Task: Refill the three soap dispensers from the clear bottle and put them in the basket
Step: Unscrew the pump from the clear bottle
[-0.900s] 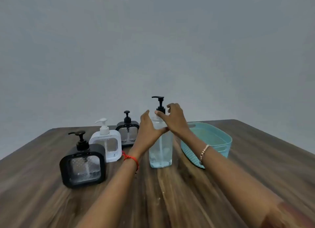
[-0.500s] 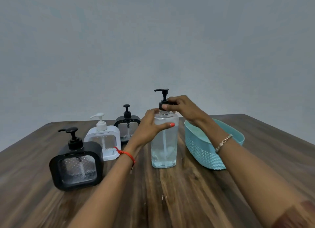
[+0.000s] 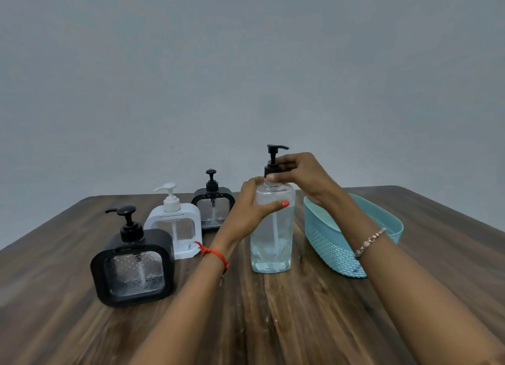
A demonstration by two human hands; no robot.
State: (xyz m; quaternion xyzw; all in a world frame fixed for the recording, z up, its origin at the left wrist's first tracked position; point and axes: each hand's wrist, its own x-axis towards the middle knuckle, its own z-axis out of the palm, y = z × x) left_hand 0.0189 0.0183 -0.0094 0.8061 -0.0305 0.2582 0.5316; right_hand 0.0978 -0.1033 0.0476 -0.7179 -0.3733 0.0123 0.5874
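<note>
Clear bottle (image 3: 273, 236): upright on the table (image 3: 273, 323), just left of the basket (image 3: 333, 250); no visible touch between the two; liquid level hard to read.
Long axis: vertical, black pump (image 3: 270, 170) on top, spout turned toward the basket.
Left hand (image 3: 246, 214): wrapped round the bottle's shoulder on the side away from the basket, thumb across the front, bracing it.
Right hand (image 3: 297, 176): reaching in over the basket's left end, fingertips pinched on the pump's collar.
Deciding relation: collar straight above the braced body, so any twist runs about the upright axis; right hand on the collar, left hand lower as the anchor.
Dispensers: near black dispenser (image 3: 134, 271), white dispenser (image 3: 175, 225) and far black dispenser (image 3: 214, 209) in a slanting row further left of the basket, beyond the bottle; pumps all on, none in the basket.
Step, as a judgement: unscrewing the pump to open the bottle; refilling not yet begun.
Change from half a second ago: spout then pointed away from the basket, now toward it, roughly half a turn; left grip in the same place; cannot tell whether the collar has risen.
</note>
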